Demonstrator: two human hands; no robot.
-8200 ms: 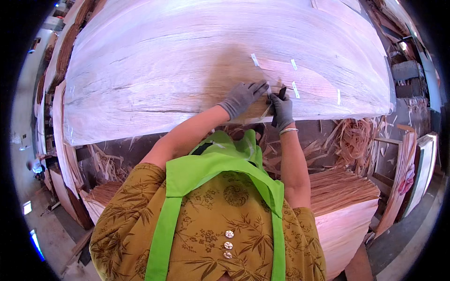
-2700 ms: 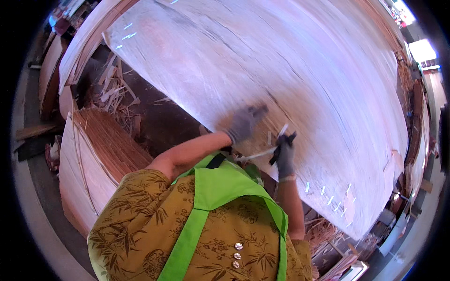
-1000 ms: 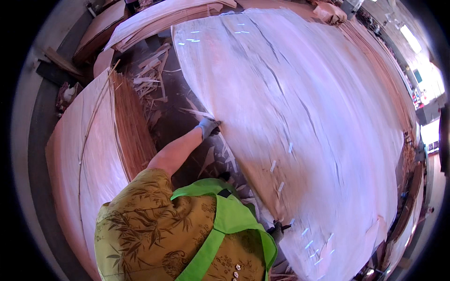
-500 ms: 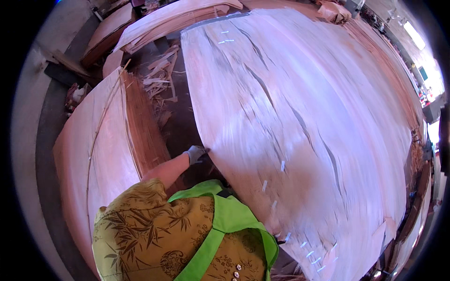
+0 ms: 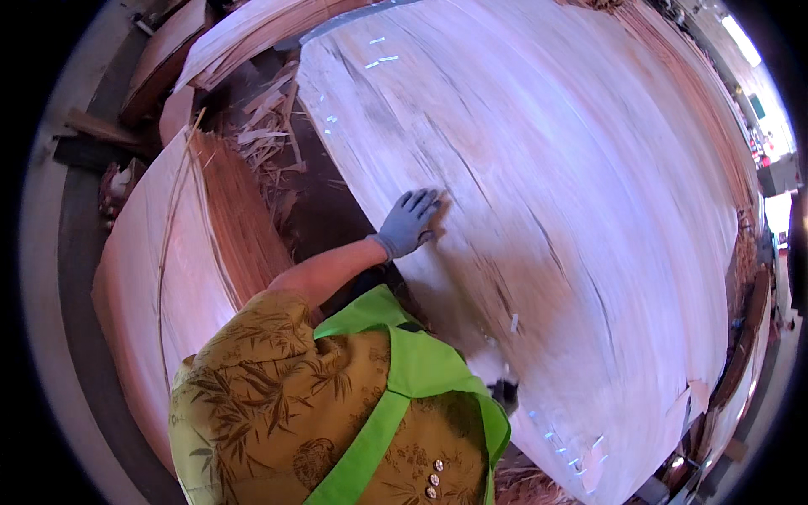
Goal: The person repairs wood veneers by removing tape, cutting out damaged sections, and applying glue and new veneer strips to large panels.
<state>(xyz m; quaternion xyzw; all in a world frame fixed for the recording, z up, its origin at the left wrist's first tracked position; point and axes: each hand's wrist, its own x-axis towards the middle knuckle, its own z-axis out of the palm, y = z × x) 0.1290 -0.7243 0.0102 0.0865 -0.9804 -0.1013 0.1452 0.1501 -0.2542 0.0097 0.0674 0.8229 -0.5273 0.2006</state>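
Note:
My left hand (image 5: pixel 410 221), in a grey glove, lies on a large pale wood veneer sheet (image 5: pixel 581 168) near its left edge. Its fingers are stretched out and hold nothing. Dark lengthwise splits run through the veneer, and short pieces of white tape (image 5: pixel 383 61) sit on it toward the far left corner. More tape bits (image 5: pixel 564 446) show at the near end. Beside my green apron (image 5: pixel 429 370), a dark shape (image 5: pixel 505 394) at the sheet's near edge seems to be part of my right hand. It is blurred, and its fingers cannot be made out.
To the left stands a stack of veneer (image 5: pixel 160 261) with a thin stick (image 5: pixel 168 219) lying along it. Veneer scraps (image 5: pixel 265 126) litter the floor between the stacks. Another veneer pile (image 5: pixel 261 38) is at the far left. Torn pieces (image 5: pixel 694 397) stick out at the near right.
My left hand has moved from the sheet's left edge up and right onto its surface. The splits look narrower, and the dark shape by the apron shows more. The view has shifted slightly.

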